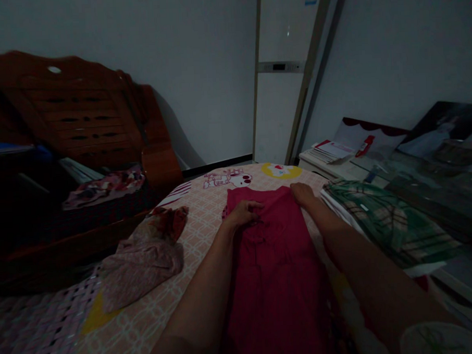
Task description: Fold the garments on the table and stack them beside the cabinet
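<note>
A crimson garment point(279, 269) lies lengthwise before me, folded into a long, narrow shape with a front placket and seams. My left hand point(245, 213) rests on its upper left part, fingers reaching over the cloth with the thumb apart from them. At the far right corner, my right hand point(302, 194) has its fingers closed on the garment's edge; the fingertips are partly hidden. Under the garment is a round surface with a pink patterned cover point(199, 220). A crumpled greyish-pink cloth point(142, 264) with a reddish part lies to the left.
Right of my right arm lies a green plaid folded cloth point(394, 217). Beyond it, a white cabinet with a glass top point(419, 174) holds papers point(329, 151) and a picture. A wooden bench point(80, 116) stands left, and a tall white air conditioner point(280, 107) in the corner.
</note>
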`<state>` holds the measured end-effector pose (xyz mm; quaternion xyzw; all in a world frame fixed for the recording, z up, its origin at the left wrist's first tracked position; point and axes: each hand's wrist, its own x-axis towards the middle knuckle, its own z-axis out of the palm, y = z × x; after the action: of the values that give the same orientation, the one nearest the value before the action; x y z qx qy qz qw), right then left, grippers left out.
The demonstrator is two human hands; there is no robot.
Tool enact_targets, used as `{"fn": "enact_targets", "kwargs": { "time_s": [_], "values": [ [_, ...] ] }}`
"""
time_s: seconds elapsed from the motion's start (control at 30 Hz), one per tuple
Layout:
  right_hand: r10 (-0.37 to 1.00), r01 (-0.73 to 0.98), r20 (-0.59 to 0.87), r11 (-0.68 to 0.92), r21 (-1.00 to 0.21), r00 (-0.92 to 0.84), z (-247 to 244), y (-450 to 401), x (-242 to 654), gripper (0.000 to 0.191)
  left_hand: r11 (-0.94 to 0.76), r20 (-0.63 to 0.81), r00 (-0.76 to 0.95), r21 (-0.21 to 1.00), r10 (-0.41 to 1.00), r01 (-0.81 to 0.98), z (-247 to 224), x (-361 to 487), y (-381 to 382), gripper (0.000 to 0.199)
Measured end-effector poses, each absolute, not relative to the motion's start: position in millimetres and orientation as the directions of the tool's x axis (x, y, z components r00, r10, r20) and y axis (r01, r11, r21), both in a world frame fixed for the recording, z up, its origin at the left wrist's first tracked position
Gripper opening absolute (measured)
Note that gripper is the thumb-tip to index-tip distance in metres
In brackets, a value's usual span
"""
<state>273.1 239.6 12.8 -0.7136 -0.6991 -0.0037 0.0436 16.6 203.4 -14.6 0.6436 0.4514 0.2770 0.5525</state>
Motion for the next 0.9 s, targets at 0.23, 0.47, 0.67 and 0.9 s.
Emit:
{"fn": "enact_targets", "kwargs": {
  "time_s": [0.23, 0.47, 0.67, 0.9],
  "values": [
    [0.984, 0.993, 0.142, -0.099, -0.062, 0.107, 11, 224, 280, 0.030, 0.040, -0.143, 0.356, 0.958, 0.923, 0.283, -15, 18, 205, 0.015],
    [0.923, 0.891, 0.231, 0.364, -0.271, -0.307, 25, 148, 228, 0.014, 0.038, -0.134, 0.366, 0.966, 0.921, 0.256, -16, 18, 205, 0.021],
    [0.836, 0.796, 0.203, 0.548, -0.257, -0.510, -9, 99, 188, 0.017, 0.022, -0.119, 0.347, 0.962, 0.930, 0.272, -19, 18, 206, 0.021],
    [0.921, 0.780, 0.203, 0.389, -0.490, -0.331, -15, 107, 193, 0.020, 0.000, -0.099, 0.365, 0.965, 0.926, 0.262, -21, 16, 207, 0.022]
  ]
}}
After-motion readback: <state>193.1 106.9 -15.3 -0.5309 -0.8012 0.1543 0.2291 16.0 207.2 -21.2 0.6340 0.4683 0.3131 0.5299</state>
